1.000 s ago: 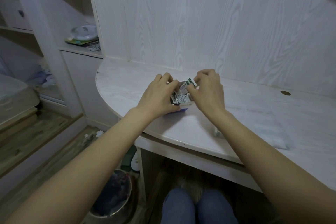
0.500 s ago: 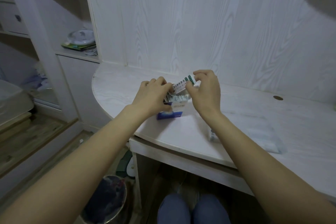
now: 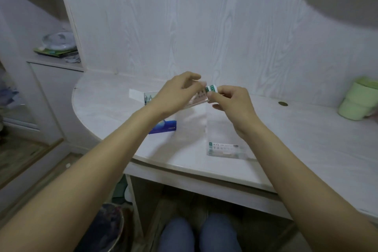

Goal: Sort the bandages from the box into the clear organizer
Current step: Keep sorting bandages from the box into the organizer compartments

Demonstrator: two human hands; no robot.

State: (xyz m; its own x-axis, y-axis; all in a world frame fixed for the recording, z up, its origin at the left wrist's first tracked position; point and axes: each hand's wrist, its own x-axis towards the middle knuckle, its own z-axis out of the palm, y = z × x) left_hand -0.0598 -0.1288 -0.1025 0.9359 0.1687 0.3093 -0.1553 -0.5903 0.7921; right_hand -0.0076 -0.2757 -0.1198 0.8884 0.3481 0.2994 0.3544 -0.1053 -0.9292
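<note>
Just above the desk, both hands hold a small stack of bandages [image 3: 205, 94] with a green-striped end. My right hand [image 3: 231, 104] pinches the green end between thumb and forefinger. My left hand [image 3: 176, 94] holds the other end with curled fingers; the grip is blurred. The blue and white bandage box [image 3: 164, 127] lies open on the desk under my left wrist, its flap pointing left. The clear organizer [image 3: 225, 149] sits on the desk below my right hand, with one bandage strip visible inside near its front.
The curved white desk [image 3: 102, 104] ends at a wood-grain wall. A green rolled cloth [image 3: 360, 100] stands at the far right, beside a cable hole [image 3: 283, 104]. Shelves with items [image 3: 59, 44] are at the left. A bin [image 3: 106, 229] stands under the desk.
The bandage stack has come out of the box and both hands have carried it up and to the right. The box now lies alone on the desk, and the organizer has come into view.
</note>
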